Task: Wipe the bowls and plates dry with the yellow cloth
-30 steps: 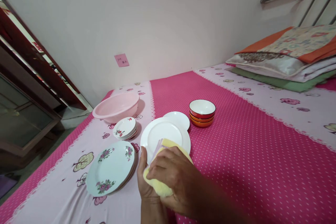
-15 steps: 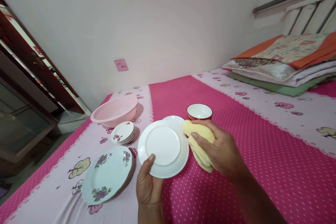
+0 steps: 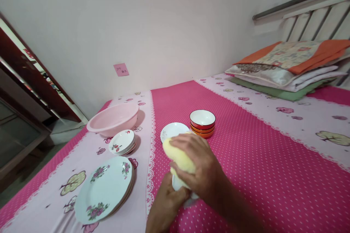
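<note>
My right hand (image 3: 198,167) is closed on a yellow cloth (image 3: 179,159) and presses it against a white plate (image 3: 180,185). That plate is mostly hidden behind the cloth and hand; only its lower edge shows. My left hand (image 3: 166,204) grips the plate from below. Both hands are low in the middle of the view, above a pink dotted bedspread (image 3: 259,160). Just beyond them lies another white plate (image 3: 171,130), and a stack of red and orange bowls (image 3: 202,123).
A stack of large floral plates (image 3: 105,188) lies at the left, with small floral saucers (image 3: 122,142) and a pink basin (image 3: 113,118) behind. Folded bedding (image 3: 284,69) sits at the far right by a headboard. A dark cabinet (image 3: 24,91) stands left of the bed.
The white plate has tilted toward me, and my right hand has brought the yellow cloth from beside it onto it. The view has shifted a little to the right.
</note>
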### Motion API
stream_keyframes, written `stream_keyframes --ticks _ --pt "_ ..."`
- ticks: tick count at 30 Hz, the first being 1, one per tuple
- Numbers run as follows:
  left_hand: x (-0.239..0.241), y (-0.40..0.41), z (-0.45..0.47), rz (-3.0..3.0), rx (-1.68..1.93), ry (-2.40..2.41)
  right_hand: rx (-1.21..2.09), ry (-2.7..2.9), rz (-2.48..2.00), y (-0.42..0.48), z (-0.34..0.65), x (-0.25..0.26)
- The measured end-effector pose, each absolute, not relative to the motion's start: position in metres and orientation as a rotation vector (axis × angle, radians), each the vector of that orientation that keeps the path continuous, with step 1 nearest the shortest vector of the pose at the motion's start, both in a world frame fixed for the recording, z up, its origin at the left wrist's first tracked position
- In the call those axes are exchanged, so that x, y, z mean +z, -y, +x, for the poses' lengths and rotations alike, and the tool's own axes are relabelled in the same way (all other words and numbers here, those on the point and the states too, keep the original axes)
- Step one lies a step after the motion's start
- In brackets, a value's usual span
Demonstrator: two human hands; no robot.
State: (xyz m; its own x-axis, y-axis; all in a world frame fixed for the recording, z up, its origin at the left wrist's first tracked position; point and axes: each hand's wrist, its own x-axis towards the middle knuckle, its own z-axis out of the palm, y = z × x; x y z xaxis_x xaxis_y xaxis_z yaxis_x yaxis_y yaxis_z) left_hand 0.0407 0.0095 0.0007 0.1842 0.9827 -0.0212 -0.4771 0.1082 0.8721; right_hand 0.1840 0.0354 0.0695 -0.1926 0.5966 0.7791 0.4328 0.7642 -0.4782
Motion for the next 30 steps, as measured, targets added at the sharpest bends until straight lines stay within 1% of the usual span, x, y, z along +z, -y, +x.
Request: stream_keyframes --ticks 2,3,7,10,12,14,17,19,21,24,25,27,30 --pt "0.005 -0.005 0.036 0.929 1.110 -0.866 0.257 1.689 -0.920 -0.046 0.198 0.067" --pt "0.006 -0.003 0.035 0.910 1.112 -0.904 0.339 1.621 -0.987 -0.051 0.205 0.066" --pt "0.010 0.000 0.028 0.682 1.361 -0.913 0.879 1.306 -1.080 -0.064 0.226 0.060" --pt "0.010 -0.003 0.019 0.563 1.584 -0.833 1.328 1.060 -0.934 -0.068 0.228 0.052" --pt "0.008 -0.007 0.013 0.485 1.725 -0.771 1.546 0.946 -0.785 -0.067 0.222 0.048" --pt "0.007 -0.011 0.009 0.431 1.809 -0.722 1.670 0.913 -0.646 -0.062 0.213 0.046" --pt "0.006 -0.014 0.006 0.433 1.825 -0.678 1.749 1.008 -0.514 -0.055 0.199 0.047" --pt "0.007 -0.016 0.005 0.467 1.812 -0.649 1.738 1.059 -0.498 -0.051 0.193 0.050" --pt "0.009 -0.018 0.005 0.499 1.777 -0.641 1.658 1.070 -0.551 -0.049 0.191 0.054" --pt "0.015 -0.023 0.008 0.561 1.656 -0.766 1.411 1.158 -0.708 -0.045 0.191 0.058" --pt "0.018 -0.025 0.010 0.568 1.620 -0.839 1.279 1.238 -0.778 -0.044 0.191 0.058" --pt "0.024 -0.025 0.013 0.537 1.567 -0.897 0.908 1.464 -0.879 -0.040 0.187 0.058" --pt "0.032 -0.023 0.014 0.425 1.535 -0.683 0.317 1.833 -0.831 -0.033 0.177 0.055"
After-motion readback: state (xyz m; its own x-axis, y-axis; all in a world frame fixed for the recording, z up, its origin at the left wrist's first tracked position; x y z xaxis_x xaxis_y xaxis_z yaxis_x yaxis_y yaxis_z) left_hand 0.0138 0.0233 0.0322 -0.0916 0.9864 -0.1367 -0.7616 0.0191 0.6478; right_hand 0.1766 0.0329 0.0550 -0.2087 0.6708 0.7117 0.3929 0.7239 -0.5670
